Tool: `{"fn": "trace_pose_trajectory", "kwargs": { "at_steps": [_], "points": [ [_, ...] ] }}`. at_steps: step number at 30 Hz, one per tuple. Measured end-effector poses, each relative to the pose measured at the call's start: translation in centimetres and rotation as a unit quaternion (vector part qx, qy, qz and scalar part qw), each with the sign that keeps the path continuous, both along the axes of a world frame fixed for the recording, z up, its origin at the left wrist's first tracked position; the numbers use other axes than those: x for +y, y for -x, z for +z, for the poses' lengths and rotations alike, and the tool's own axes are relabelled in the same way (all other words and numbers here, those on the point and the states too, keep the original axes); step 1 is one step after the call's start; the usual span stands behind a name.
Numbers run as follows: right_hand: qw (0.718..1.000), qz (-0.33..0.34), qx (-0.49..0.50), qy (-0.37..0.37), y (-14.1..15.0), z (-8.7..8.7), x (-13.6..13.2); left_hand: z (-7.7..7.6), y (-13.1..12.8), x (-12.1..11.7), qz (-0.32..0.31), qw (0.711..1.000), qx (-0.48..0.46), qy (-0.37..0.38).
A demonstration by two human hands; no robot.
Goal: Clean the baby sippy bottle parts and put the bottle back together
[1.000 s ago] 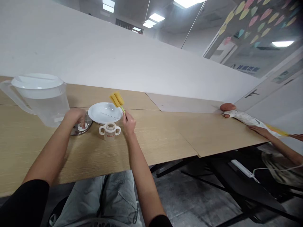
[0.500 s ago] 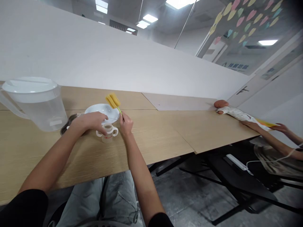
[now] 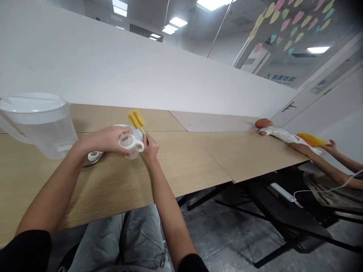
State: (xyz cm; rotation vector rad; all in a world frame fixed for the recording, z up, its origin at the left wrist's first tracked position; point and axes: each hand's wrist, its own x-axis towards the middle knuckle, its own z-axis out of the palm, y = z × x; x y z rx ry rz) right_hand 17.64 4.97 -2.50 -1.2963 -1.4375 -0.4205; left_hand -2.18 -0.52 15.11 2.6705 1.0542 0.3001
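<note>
On the tabletop (image 3: 193,162), the pitcher (image 3: 39,128) stands just beyond the left forearm (image 3: 55,189); we judge that a wide swing of that arm could knock it. The white bowl (image 3: 138,135) lies behind the hands, partly hidden, where a low sweep could jolt it. The metal dish (image 3: 90,163), half covered by the left wrist, could tip under a careless press and shed the small white ring-shaped part (image 3: 94,155) resting on it. The handled cup (image 3: 131,148) is in the left hand (image 3: 106,139), in front of the bowl and seemingly raised; that grip wraps the wall, and slackened fingers could let so smooth a side slip. The sponge brush (image 3: 137,119) is clasped by its thin green stalk in the right hand (image 3: 151,148); off-centre pressure on the head could twist it in that grip. We note the cup's long axis tilted from upright, open mouth up and leftward, base toward lower right. The brush's longer axis slants likewise, its yellow head pointing up, away from the wearer and slightly left, so that mouth and head do not face one another.
</note>
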Motion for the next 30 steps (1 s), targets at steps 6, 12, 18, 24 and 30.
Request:
{"fn": "trace_pose_trajectory", "kwargs": {
  "at_steps": [6,12,18,24,30],
  "points": [
    [0.999,0.019,0.041,0.021,0.2,0.1,-0.2,-0.4,-0.7,0.9,0.049,0.975,-0.216,-0.009],
    [0.994,-0.004,0.091,0.058,0.2,0.4,-0.1,-1.4,-1.2,2.3,0.110,0.927,-0.359,-0.013],
    [0.995,0.033,0.064,0.074,0.4,0.8,-0.8,-0.9,1.5,3.6,0.223,0.911,-0.322,-0.127],
    [0.999,0.017,0.041,0.019,1.1,0.7,-1.2,-1.6,3.7,4.8,0.228,0.916,-0.122,-0.307],
    [0.994,0.026,-0.104,0.014,1.6,0.7,-1.1,-2.5,3.3,5.3,0.216,0.915,-0.054,-0.337]
  ]
}}
